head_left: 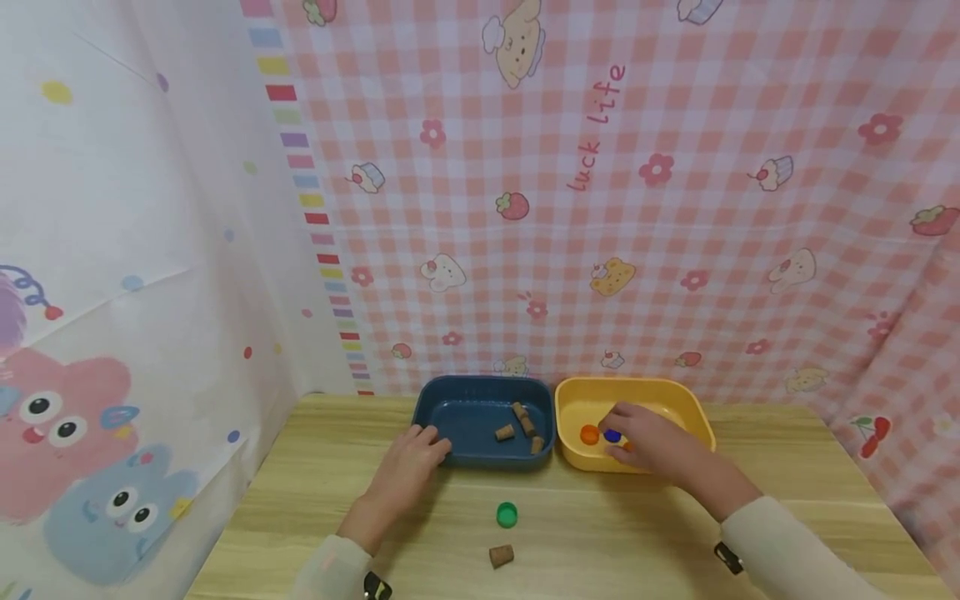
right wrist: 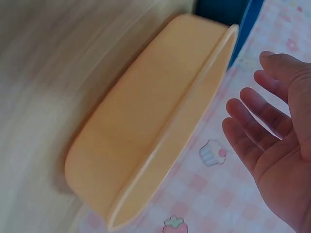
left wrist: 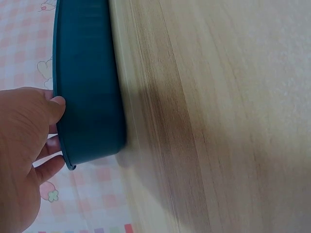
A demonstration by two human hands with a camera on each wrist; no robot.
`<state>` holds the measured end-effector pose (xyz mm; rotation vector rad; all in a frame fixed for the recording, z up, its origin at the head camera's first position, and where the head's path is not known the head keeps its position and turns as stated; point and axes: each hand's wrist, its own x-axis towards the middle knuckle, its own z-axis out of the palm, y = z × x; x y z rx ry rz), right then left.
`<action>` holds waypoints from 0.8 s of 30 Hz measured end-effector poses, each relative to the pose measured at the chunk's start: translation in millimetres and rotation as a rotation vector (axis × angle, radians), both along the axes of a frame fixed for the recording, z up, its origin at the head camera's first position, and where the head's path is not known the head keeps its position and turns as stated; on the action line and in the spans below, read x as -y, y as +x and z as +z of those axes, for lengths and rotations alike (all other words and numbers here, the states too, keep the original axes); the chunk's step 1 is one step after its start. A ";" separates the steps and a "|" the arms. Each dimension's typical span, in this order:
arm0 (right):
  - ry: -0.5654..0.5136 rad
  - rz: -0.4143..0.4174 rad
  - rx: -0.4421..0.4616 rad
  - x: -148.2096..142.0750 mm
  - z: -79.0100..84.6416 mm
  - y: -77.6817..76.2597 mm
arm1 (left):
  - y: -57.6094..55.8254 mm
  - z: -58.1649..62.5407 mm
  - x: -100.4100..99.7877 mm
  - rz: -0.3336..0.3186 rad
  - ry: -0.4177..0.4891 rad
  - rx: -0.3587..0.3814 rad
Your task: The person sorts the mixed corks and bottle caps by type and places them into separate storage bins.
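My left hand (head_left: 412,458) grips the front left corner of a dark blue tray (head_left: 480,461). In the left wrist view the thumb (left wrist: 57,108) lies at the rim's outer side, with the other fingers partly hidden behind it. Several corks, one being the cork (head_left: 505,432), lie inside that tray. Over the yellow tray (head_left: 693,408) hovers my right hand (head_left: 652,437), its fingers loosely bent and nothing held in the right wrist view. Below it, an orange disc (head_left: 589,434) and a blue disc (head_left: 612,435) are in the yellow tray; the hand partly covers another orange piece.
On the wooden table (head_left: 600,542), in front of the trays, lie a green round cap (head_left: 507,514) and a single cork (head_left: 502,556). The two trays stand side by side near the back edge, against a pink checked cloth (head_left: 480,317).
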<state>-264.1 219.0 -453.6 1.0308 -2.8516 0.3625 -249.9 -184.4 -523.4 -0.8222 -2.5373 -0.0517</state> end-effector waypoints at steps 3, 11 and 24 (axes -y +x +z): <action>-0.037 0.032 -0.028 4.4 -4.0 10.8 | 0.4 -0.8 -0.4 0.004 0.001 0.008; -0.052 0.073 -0.009 23.4 -15.2 30.3 | 0.6 -2.2 -2.2 0.009 0.012 0.031; -0.040 0.033 0.151 49.2 -23.0 40.1 | -0.6 -0.3 0.1 0.012 -0.003 0.022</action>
